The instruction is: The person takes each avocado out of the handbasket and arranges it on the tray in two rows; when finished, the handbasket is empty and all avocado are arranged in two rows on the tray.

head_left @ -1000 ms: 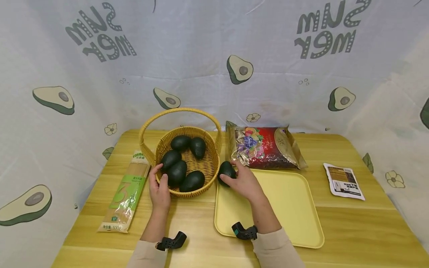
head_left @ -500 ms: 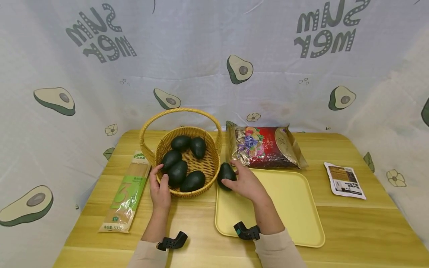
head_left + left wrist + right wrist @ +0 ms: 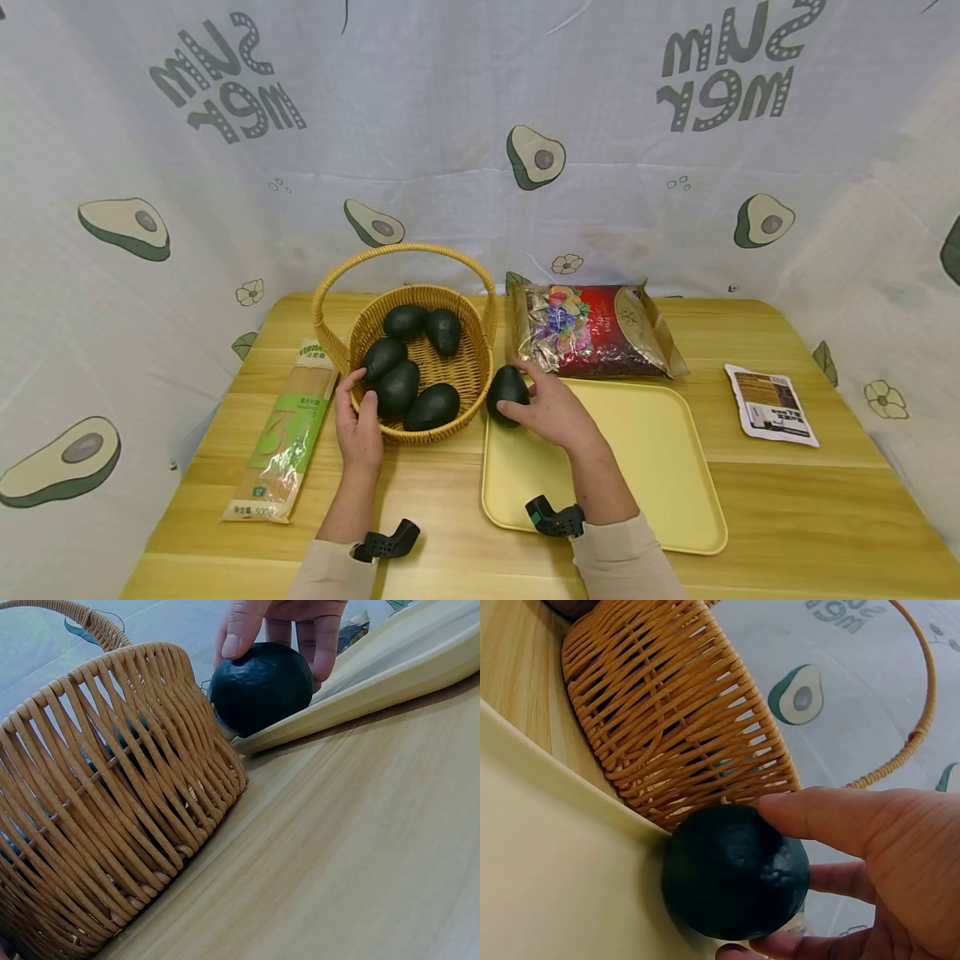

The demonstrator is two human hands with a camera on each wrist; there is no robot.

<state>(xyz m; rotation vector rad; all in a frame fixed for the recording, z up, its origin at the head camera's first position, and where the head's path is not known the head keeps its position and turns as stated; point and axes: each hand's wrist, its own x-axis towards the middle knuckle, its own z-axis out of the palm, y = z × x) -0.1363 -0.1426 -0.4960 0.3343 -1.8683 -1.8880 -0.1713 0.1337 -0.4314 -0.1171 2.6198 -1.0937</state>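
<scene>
A dark green avocado (image 3: 507, 397) is held between the thumb and fingers of my right hand (image 3: 553, 408), at the left end of a yellow tray (image 3: 637, 450). In the right wrist view the avocado (image 3: 735, 871) sits low against the tray's raised edge, close beside the basket. My left hand (image 3: 358, 425) grips the front left rim of a round wicker basket (image 3: 480, 367), thumb and fingertips at the rim. Several more avocados (image 3: 433, 407) lie inside it. The left wrist view shows the basket's woven side (image 3: 127, 787) and the right hand (image 3: 300, 615) over the avocado.
A spaghetti packet (image 3: 281, 442) lies left of the basket. Behind the tray is a red and gold candy bag (image 3: 600, 329). A small white and brown pouch (image 3: 771, 406) lies at the right. The basket's tall handle (image 3: 405, 247) arches above it; a printed curtain (image 3: 450, 108) hangs behind the table.
My right hand and its avocado have shifted slightly toward me, and the avocado has turned a little in the fingers. The left hand stays at the basket rim.
</scene>
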